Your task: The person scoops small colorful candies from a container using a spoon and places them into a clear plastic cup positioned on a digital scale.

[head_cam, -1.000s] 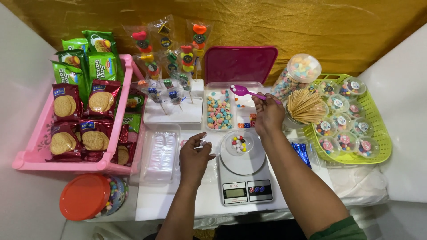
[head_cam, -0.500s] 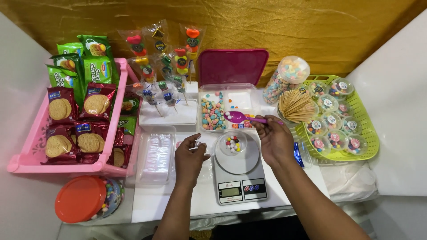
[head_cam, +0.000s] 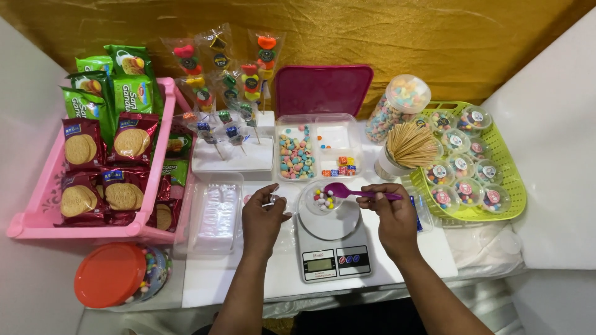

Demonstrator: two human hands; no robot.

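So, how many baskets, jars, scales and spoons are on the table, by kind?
Baskets: 2 (pink, green)
Jars: 2 (orange lid, candy-filled)
Scale: 1
Spoon: 1
Total: 6

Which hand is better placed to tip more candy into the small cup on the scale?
Right. The right hand holds the purple spoon, with its bowl at the small clear cup on the scale. The left hand is beside the scale at a small clear piece, with no spoon.
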